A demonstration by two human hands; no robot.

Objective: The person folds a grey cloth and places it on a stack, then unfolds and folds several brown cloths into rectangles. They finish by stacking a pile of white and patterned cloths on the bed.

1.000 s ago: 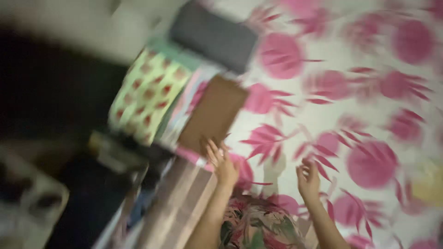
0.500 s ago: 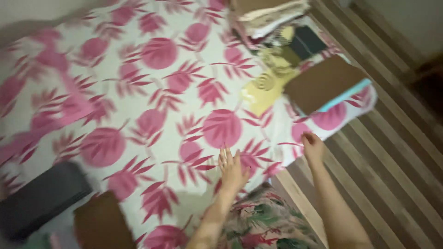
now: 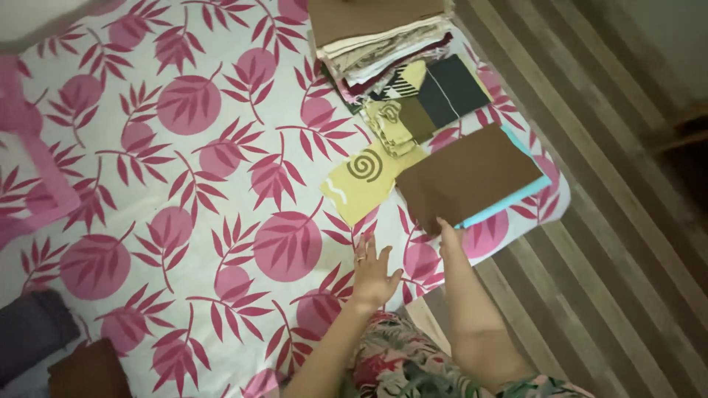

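My left hand (image 3: 373, 274) lies flat with fingers spread on the white bedsheet with pink leaf print (image 3: 221, 184), holding nothing. My right hand (image 3: 448, 230) reaches to the near corner of a folded brown cloth (image 3: 472, 175) and touches its edge; its fingers are mostly hidden behind my forearm. The brown cloth lies on a light blue cloth (image 3: 516, 197). Left of it sits a yellow cloth with a brown spiral (image 3: 361, 184).
A stack of folded fabrics (image 3: 383, 44) stands at the top, with dark and yellow patterned pieces (image 3: 428, 99) below it. Folded grey (image 3: 33, 332) and brown (image 3: 88, 372) cloths lie at the bottom left. A striped brown floor mat (image 3: 590, 243) runs along the right.
The view has swung from the pile on the left side of the bed to the pile on the right. My right hand has reached the brown cloth's corner; my left hand stays flat on the sheet.
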